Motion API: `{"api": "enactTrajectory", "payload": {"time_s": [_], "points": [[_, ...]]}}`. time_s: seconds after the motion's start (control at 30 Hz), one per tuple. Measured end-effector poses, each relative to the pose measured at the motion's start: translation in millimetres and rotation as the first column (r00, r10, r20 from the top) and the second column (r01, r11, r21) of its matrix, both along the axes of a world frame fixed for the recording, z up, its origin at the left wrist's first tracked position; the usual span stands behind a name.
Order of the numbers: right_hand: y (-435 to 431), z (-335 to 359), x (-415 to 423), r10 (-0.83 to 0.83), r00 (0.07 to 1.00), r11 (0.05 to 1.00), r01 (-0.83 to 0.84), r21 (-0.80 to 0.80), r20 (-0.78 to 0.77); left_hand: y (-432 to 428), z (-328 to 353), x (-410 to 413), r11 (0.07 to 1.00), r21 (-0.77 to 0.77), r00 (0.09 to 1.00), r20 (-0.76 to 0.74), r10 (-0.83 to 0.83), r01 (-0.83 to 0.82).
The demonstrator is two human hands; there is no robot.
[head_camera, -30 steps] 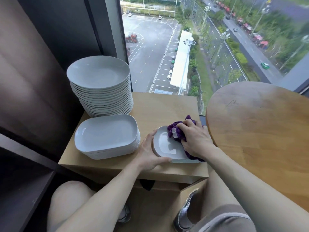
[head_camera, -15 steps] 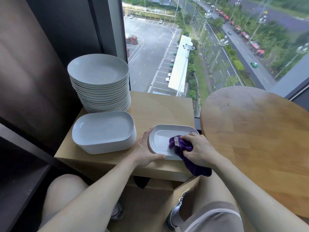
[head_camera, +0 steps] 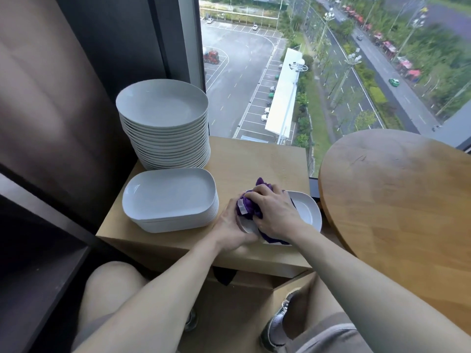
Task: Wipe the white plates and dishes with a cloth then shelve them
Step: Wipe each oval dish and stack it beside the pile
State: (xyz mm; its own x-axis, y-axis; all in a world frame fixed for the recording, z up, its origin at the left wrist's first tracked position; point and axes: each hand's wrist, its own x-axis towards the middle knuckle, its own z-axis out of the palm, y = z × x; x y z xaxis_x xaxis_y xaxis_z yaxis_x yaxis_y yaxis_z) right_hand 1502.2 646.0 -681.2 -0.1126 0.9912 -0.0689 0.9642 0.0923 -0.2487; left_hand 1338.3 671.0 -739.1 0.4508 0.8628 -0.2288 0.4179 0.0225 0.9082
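In the head view, our left hand (head_camera: 234,225) grips the near left rim of the white dish (head_camera: 307,211), we judge to stop it sliding on the table (head_camera: 257,159). Our right hand (head_camera: 274,212), fingers curled round the bunched purple cloth (head_camera: 248,203), presses it into the dish's hollow. The dish lies front right, beside the stack of oblong dishes (head_camera: 169,194). The round plates (head_camera: 163,108) are stacked behind that, clear of the wiping arm.
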Motion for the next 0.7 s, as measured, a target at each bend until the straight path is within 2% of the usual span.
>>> {"api": "enactTrajectory", "payload": {"time_s": [0.17,0.43,0.7], "points": [[2,1,8,-0.101,0.990,0.995,0.099,0.022,0.101,-1,0,-2,1.000,-0.015,1.000,0.000,-0.016,0.016],[-22,9,57,-0.305,0.938,0.948,0.315,-0.036,0.163,-2,5,-3,0.999,0.032,0.996,-0.087,-0.026,0.029],[-58,10,55,-0.480,0.876,0.871,0.483,-0.090,0.052,-2,5,-3,0.998,0.044,0.996,-0.085,-0.036,0.040]]}}
